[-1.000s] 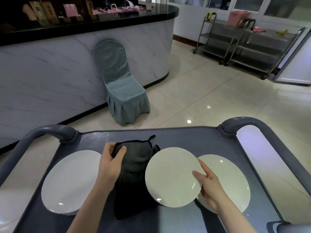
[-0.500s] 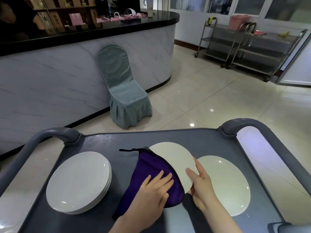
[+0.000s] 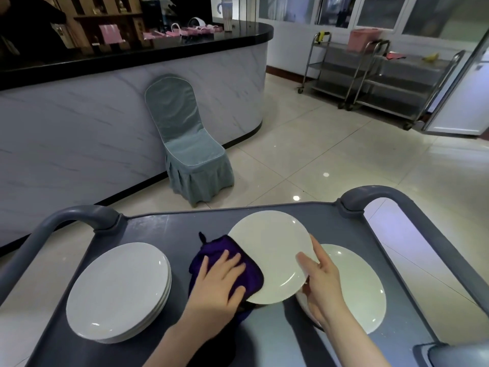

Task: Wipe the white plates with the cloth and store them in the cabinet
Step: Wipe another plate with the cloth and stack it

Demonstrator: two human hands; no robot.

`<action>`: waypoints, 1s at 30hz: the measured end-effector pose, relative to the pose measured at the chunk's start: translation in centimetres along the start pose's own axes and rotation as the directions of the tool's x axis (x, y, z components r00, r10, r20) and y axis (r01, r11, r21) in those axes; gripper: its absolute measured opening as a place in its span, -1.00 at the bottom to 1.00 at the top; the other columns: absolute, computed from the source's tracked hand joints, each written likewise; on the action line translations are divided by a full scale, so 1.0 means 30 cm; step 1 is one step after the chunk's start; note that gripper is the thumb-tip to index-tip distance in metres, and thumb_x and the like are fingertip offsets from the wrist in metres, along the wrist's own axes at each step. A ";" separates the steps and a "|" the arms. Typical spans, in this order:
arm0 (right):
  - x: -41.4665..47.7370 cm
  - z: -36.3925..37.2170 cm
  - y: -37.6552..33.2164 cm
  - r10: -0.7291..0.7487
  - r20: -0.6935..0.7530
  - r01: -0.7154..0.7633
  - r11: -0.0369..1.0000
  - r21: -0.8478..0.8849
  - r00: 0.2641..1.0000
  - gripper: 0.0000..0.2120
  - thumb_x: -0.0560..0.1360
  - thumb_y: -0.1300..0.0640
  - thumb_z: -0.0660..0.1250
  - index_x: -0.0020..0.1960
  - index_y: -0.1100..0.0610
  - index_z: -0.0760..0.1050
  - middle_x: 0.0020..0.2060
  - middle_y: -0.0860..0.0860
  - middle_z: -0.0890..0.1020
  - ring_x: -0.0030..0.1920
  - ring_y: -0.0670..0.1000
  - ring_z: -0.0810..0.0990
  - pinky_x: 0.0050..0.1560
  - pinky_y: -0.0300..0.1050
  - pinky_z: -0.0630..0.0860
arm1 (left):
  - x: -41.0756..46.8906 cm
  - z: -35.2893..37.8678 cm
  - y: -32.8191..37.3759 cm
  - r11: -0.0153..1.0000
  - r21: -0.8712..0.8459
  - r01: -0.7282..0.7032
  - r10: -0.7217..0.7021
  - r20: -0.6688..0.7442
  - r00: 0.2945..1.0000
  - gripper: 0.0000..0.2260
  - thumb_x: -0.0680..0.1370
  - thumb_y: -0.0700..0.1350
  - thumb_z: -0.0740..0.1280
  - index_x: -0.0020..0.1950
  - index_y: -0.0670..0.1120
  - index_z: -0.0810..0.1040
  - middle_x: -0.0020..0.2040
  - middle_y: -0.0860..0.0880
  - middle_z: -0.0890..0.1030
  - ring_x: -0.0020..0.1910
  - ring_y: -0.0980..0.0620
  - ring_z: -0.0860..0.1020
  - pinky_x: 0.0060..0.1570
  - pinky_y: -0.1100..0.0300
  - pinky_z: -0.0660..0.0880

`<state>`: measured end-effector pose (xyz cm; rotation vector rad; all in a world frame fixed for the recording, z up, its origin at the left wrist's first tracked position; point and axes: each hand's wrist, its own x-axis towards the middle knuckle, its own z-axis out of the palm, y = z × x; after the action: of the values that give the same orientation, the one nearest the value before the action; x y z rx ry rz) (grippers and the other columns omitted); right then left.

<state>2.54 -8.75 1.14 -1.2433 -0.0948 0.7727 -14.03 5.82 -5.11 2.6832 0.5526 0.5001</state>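
I am seeing the left hand [image 3: 219, 282] pressing down flat, fingers spread and fairly straight, on the purple cloth [image 3: 209, 249], which is draping over the near-left rim of the held plate [image 3: 270, 250]. The right hand [image 3: 320, 279] is pinching that plate's right rim, thumb lying on the upper face and fingers curling under the edge. I am judging the plate to be glazed ceramic: stiff, fairly heavy for a one-hand pinch, slick where it shines and quick to chip, so I am favouring a grip at the rim with fingers well underneath, and the soft, limp cloth bunched under the palm so it drags rather than slides. Just right of the held plate, and partly under it, another white plate [image 3: 354, 287] is lying; to its left a stack of plates [image 3: 116, 290] is sitting well apart from it. All of these are resting on the grey cart [image 3: 164, 223] below the held plate. Beyond the held plate a covered chair [image 3: 190, 144] is standing against a marble counter [image 3: 79, 115]. No cabinet is showing.
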 end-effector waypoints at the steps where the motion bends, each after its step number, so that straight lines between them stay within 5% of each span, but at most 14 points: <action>1: -0.001 0.003 0.006 0.001 -0.002 -0.001 1.000 0.007 1.000 -0.56 0.59 0.37 0.19 0.30 -0.04 0.55 0.01 0.09 0.73 -0.06 0.13 0.67 -0.04 0.01 0.54 | -0.022 0.014 0.032 0.998 -0.051 -0.045 0.043 -0.035 0.998 -0.64 0.51 0.01 0.25 0.28 -0.01 0.57 0.41 0.08 0.48 0.49 0.08 0.28 0.50 0.00 -0.02; 5: -0.033 0.047 0.044 0.020 0.012 -0.020 0.999 0.037 1.000 -0.58 0.59 0.41 0.17 0.27 0.01 0.56 0.07 0.07 0.72 0.01 0.04 0.71 -0.16 -0.14 0.64 | -0.017 0.065 0.158 0.986 -0.149 -0.075 0.074 -0.007 0.997 -0.54 0.55 -0.01 0.21 0.46 0.03 0.41 0.53 0.13 0.30 0.54 0.19 0.16 0.50 0.06 0.03; 9: -0.072 0.083 0.071 0.057 0.092 -0.056 0.998 -0.015 0.994 -0.59 0.59 0.37 0.20 0.25 -0.04 0.58 0.05 0.08 0.72 -0.06 0.03 0.70 -0.25 -0.09 0.62 | 0.118 0.028 0.104 0.997 0.027 0.076 -0.080 0.211 0.974 -0.34 0.49 0.24 -0.22 0.59 0.13 -0.07 0.57 0.22 -0.18 0.49 0.29 -0.31 0.53 0.07 -0.21; 16: -0.029 0.052 -0.007 -0.009 0.018 0.009 1.000 -0.011 1.000 -0.59 0.58 0.36 0.23 0.26 -0.04 0.57 0.08 0.07 0.71 -0.02 0.11 0.68 -0.18 -0.03 0.62 | 0.078 -0.048 -0.032 0.995 0.073 0.070 -0.083 0.186 0.979 -0.38 0.51 0.25 -0.16 0.57 0.17 0.12 0.55 0.26 -0.07 0.50 0.30 -0.20 0.49 0.19 -0.27; 19: -0.012 0.040 -0.030 -0.020 -0.021 0.020 1.000 0.002 1.000 -0.59 0.59 0.35 0.21 0.25 -0.08 0.57 -0.05 0.00 0.74 -0.15 0.04 0.67 -0.35 -0.15 0.57 | -0.025 -0.020 0.029 0.999 -0.032 0.011 -0.009 0.062 0.998 -0.57 0.52 0.04 0.18 0.39 0.08 0.49 0.46 0.11 0.40 0.48 0.13 0.25 0.46 -0.02 0.08; 23: -0.028 0.062 0.011 0.011 -0.025 -0.010 0.999 0.047 1.000 -0.65 0.61 0.31 0.21 0.24 -0.03 0.58 0.06 0.05 0.72 -0.01 0.06 0.70 -0.21 -0.12 0.62 | -0.037 0.031 0.156 0.993 -0.069 -0.092 0.091 -0.008 0.996 -0.62 0.52 -0.08 0.20 0.33 0.06 0.56 0.42 0.08 0.47 0.44 0.09 0.38 0.41 -0.06 0.20; 27: -0.061 0.091 0.057 0.041 0.033 -0.043 0.998 0.049 0.999 -0.66 0.61 0.31 0.22 0.27 0.01 0.57 0.11 0.06 0.71 0.09 0.05 0.69 -0.10 -0.11 0.65 | 0.064 0.009 0.153 0.993 0.073 -0.094 0.081 0.163 0.983 -0.54 0.59 0.04 0.08 0.48 0.05 0.38 0.53 0.08 0.29 0.51 0.09 0.26 0.45 0.05 0.23; 30: -0.075 0.095 0.057 0.052 0.070 -0.052 0.999 -0.006 0.996 -0.64 0.61 0.28 0.23 0.27 -0.06 0.58 0.10 0.05 0.71 0.07 0.08 0.67 -0.02 0.07 0.60 | 0.129 -0.012 0.075 0.993 0.119 0.004 -0.032 0.233 0.972 -0.37 0.53 0.20 -0.23 0.60 0.08 -0.03 0.55 0.19 -0.18 0.52 0.22 -0.20 0.53 0.07 -0.13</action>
<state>-1.27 -7.54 1.40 -1.2270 -0.1221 0.8621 -10.14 5.67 -2.86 2.7932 0.5516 0.1441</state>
